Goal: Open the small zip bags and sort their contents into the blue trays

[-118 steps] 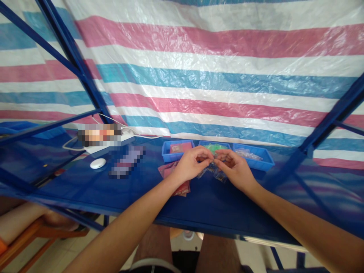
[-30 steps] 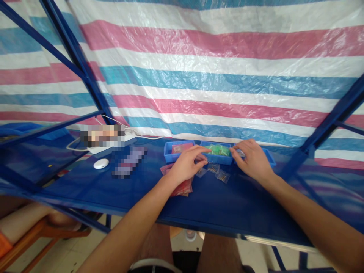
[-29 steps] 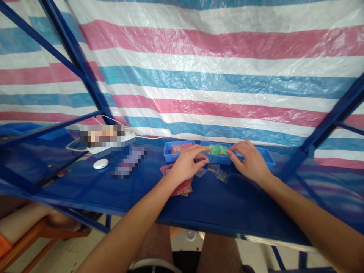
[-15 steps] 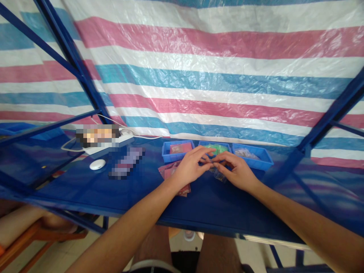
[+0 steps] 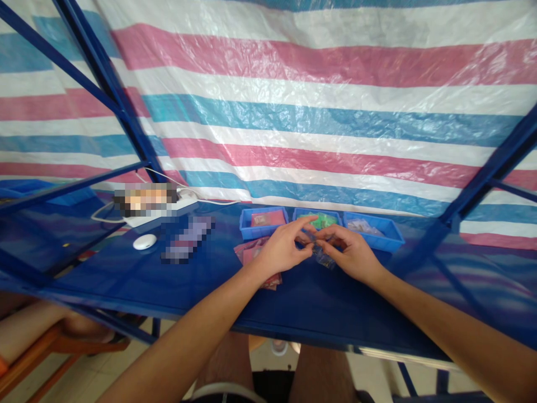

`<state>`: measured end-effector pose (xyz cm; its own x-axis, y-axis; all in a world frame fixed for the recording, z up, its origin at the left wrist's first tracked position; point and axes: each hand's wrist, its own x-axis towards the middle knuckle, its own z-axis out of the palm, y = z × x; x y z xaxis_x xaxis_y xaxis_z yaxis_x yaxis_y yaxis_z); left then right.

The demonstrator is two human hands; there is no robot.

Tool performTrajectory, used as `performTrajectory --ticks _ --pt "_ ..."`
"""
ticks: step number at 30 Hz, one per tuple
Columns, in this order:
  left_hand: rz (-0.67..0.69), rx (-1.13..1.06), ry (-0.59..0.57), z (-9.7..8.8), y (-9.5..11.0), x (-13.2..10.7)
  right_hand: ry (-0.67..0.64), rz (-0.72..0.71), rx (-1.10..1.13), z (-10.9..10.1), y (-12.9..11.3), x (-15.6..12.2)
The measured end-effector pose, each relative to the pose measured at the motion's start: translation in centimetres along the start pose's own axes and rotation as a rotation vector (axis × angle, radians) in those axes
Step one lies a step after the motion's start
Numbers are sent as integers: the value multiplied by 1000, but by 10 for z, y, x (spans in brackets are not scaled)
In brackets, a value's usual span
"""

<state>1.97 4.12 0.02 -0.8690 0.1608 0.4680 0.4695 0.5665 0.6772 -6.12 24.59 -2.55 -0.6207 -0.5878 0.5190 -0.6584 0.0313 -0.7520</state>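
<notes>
Thumb and fingers of my left hand (image 5: 289, 244) pinch the top edge of a small clear plastic bag (image 5: 324, 258). From the other side my right hand (image 5: 353, 252) pinches the same bag, the two thumbs close together. Something small and dark or golden shows inside it, too small to name. Under and beside my left wrist lies a pile of pink packets (image 5: 250, 250) on the blue table (image 5: 327, 308). Just behind my hands stands a blue bin with green packets (image 5: 323, 219), partly hidden by my fingers.
A blue bin with a pink packet (image 5: 268, 218) stands left, another with clear bags (image 5: 363, 226) right. Further left are a white oval case (image 5: 145, 242), a blurred-out object (image 5: 188, 239) and a power strip (image 5: 184, 200). Another person's leg (image 5: 33, 330) shows at lower left.
My left fingers have shifted slightly at the bag's top edge, and a little more of the bag shows below my thumbs. The rest stays in place.
</notes>
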Motion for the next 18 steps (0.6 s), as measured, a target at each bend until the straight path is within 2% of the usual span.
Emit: performTrajectory --ticks 7,12,18 --pt "27 -32 -19 0 0 0 2 77 104 2 5 0" --pt "-5 -42 10 0 -5 2 51 141 155 1 10 1" --pt "-66 -94 0 0 -8 2 32 133 194 0 6 1"
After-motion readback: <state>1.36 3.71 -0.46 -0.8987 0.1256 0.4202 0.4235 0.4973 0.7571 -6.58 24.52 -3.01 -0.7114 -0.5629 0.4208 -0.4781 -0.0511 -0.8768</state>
